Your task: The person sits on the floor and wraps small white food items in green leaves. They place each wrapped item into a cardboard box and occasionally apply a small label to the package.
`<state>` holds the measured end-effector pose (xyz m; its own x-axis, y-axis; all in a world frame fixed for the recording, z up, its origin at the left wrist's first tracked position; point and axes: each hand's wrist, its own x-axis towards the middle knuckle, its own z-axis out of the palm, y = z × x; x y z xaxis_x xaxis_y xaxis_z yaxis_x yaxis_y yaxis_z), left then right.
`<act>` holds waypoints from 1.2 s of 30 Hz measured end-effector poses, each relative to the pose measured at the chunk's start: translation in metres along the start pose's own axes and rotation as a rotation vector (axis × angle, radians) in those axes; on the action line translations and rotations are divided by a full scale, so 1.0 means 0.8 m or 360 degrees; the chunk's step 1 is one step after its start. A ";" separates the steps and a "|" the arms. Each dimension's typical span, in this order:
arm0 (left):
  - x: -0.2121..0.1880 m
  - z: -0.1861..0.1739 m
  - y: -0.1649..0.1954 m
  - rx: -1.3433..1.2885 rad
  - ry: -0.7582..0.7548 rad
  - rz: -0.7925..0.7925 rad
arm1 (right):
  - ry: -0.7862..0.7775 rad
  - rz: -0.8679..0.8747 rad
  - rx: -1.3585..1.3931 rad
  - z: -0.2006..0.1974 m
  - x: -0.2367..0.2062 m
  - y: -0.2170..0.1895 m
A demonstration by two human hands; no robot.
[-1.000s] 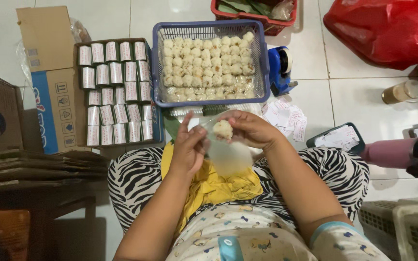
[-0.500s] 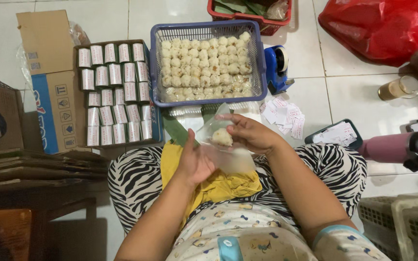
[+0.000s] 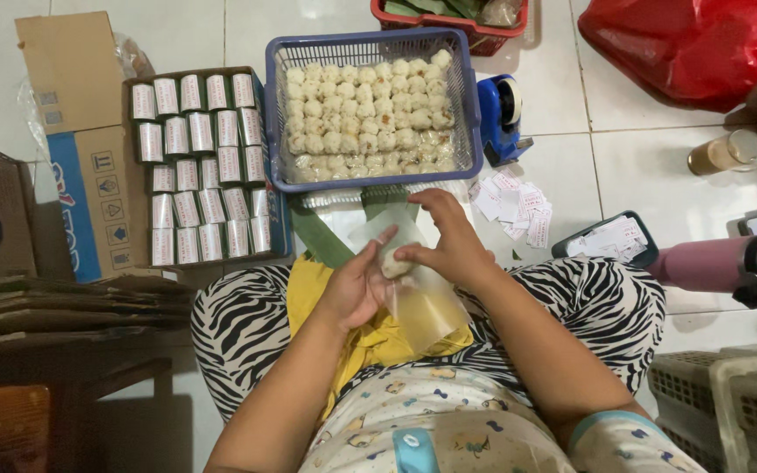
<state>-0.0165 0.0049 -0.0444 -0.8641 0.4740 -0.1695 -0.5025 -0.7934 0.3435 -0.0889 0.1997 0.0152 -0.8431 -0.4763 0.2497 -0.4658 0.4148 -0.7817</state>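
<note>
I sit on the floor in zebra-striped trousers with a yellow cloth (image 3: 378, 337) on my lap. My left hand (image 3: 357, 285) and my right hand (image 3: 449, 241) meet over it, both holding a clear plastic wrapper (image 3: 418, 302). A small pale dumpling (image 3: 393, 263) sits inside the wrapper, pinched between the fingers of both hands. Just beyond my hands stands a blue basket (image 3: 475, 114) filled with several rows of the same dumplings.
A cardboard box (image 3: 199, 166) of wrapped rolls stands at the left. A blue tape dispenser (image 3: 503, 114), paper labels (image 3: 514, 201), a dark tray (image 3: 606, 238), a glass of drink (image 3: 725, 155), a red bag (image 3: 694, 44) and a pink bottle (image 3: 711, 263) lie to the right.
Both hands have lowered slightly toward my lap with the wrapper. My left hand has closed in from a flat open pose onto the dumpling, and the wrapper now hangs lower.
</note>
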 end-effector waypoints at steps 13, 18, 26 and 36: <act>-0.005 0.021 0.025 -0.0146 -0.0038 0.0007 | -0.0037 -0.0159 -0.0420 -0.032 -0.013 -0.035; -0.008 0.027 0.043 -0.0135 -0.0050 0.0031 | -0.0282 -0.0422 -0.0353 -0.085 -0.047 -0.073; 0.005 0.030 0.049 -0.0074 -0.0180 -0.0052 | -0.0385 -0.1135 -0.1082 -0.078 -0.070 -0.088; -0.003 0.025 0.037 0.0100 -0.0371 -0.0397 | -0.0367 0.0203 -0.0054 -0.074 -0.007 -0.075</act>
<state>-0.0284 -0.0120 -0.0151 -0.6816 0.7305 -0.0423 -0.6884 -0.6205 0.3758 -0.0724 0.2237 0.0944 -0.8139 -0.5810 0.0104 -0.3717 0.5068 -0.7778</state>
